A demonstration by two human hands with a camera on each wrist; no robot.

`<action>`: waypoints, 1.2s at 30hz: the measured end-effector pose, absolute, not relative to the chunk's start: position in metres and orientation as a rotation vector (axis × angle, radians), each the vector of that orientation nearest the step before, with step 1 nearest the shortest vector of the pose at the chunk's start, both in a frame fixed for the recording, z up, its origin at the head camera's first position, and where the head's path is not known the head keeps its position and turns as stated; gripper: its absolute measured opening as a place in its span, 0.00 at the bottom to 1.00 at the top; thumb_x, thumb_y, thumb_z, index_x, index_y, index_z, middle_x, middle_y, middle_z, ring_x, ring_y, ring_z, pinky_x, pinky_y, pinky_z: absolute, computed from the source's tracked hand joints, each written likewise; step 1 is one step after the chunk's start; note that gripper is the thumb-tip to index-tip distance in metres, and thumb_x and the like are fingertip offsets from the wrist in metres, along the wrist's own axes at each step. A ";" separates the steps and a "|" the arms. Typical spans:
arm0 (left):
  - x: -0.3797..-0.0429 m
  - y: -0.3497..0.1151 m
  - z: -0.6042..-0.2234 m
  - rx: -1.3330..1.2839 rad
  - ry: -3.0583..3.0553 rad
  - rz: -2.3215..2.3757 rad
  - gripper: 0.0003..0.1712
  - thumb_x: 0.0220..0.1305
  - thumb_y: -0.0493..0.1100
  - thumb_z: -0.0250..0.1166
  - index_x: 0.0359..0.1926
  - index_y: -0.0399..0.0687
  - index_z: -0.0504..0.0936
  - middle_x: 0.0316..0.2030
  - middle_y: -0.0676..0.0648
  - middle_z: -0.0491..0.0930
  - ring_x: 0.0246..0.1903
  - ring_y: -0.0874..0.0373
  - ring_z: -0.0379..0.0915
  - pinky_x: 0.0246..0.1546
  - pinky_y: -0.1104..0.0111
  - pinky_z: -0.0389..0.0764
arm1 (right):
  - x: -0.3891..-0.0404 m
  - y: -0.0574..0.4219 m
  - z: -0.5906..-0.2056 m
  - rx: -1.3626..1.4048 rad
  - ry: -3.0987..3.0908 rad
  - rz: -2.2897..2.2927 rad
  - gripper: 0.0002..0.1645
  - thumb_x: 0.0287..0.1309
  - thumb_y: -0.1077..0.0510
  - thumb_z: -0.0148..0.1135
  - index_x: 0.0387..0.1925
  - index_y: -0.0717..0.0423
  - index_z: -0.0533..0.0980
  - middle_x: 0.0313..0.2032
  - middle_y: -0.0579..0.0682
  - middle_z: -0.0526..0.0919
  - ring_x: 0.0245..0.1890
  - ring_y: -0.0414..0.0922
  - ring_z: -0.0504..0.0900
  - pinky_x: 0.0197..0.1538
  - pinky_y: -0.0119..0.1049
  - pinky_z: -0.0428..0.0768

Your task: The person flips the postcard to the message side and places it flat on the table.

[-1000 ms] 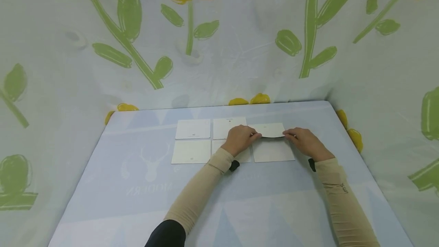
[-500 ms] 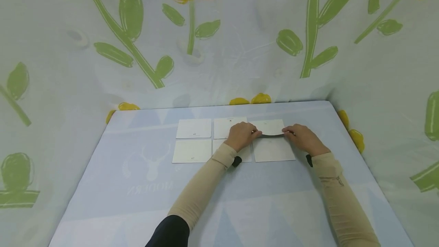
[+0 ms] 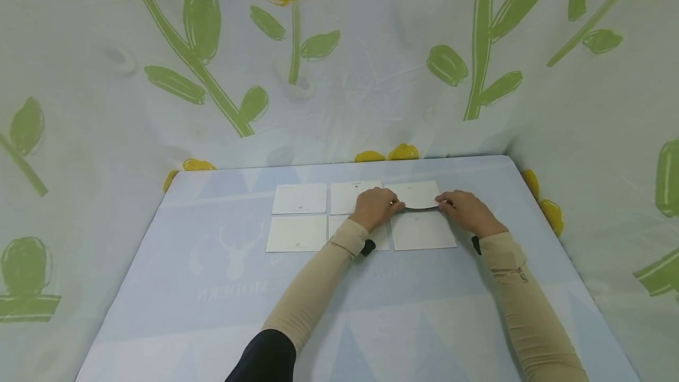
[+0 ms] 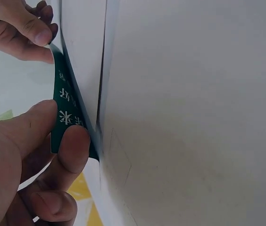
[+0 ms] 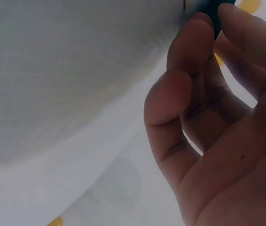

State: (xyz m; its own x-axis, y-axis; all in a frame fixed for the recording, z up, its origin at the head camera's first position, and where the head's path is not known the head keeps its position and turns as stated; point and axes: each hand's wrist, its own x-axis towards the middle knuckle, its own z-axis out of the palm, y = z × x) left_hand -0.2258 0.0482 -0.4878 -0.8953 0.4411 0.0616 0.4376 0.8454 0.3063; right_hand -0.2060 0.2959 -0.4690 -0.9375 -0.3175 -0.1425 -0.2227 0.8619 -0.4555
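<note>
A white card (image 3: pixel 414 194) at the back right of a two-row layout is held by both hands at its near corners. Its near edge is lifted and bowed, with a dark line under it in the head view. The left hand (image 3: pixel 373 208) pinches the left corner between thumb and fingers; the right hand (image 3: pixel 469 212) pinches the right corner. In the left wrist view the card's underside (image 4: pixel 67 106) is dark green with white characters. The right wrist view shows only a bit of green (image 5: pixel 216 16) between thumb and fingertip.
Just in front lies another white card (image 3: pixel 424 233). More cards lie to the left, including a back one (image 3: pixel 299 198) and a front one (image 3: pixel 297 234); the left hand and forearm partly cover the middle front card. The pale table (image 3: pixel 212 311) meets flower-print curtains (image 3: pixel 371 105) behind.
Both hands have shifted slightly away from the person with the held card. The dark strip under its near edge looked thicker half a second ago and is thinner now.
</note>
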 end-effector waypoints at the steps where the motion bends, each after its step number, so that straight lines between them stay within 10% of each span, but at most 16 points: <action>1: -0.226 0.048 -0.488 0.711 3.005 0.494 0.17 0.71 0.59 0.63 0.45 0.57 0.91 0.39 0.56 0.88 0.29 0.66 0.77 0.25 0.73 0.73 | -0.207 0.296 -0.469 -0.411 2.821 -0.656 0.18 0.73 0.60 0.58 0.58 0.67 0.78 0.52 0.66 0.81 0.52 0.60 0.79 0.56 0.57 0.75; 36: -0.224 0.053 -0.482 0.664 3.012 0.378 0.15 0.69 0.58 0.65 0.44 0.57 0.91 0.35 0.57 0.88 0.26 0.65 0.74 0.24 0.73 0.72 | -0.212 0.289 -0.471 -0.330 2.806 -0.585 0.18 0.73 0.61 0.57 0.58 0.66 0.77 0.53 0.67 0.82 0.52 0.61 0.80 0.54 0.57 0.77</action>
State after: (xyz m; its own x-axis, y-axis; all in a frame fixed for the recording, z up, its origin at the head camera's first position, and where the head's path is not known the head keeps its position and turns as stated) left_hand -0.2237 0.0534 -0.4824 -0.9081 0.4184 0.0188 0.4100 0.8791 0.2430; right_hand -0.2118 0.2893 -0.4712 -0.9416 -0.2703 -0.2007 -0.1677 0.8935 -0.4166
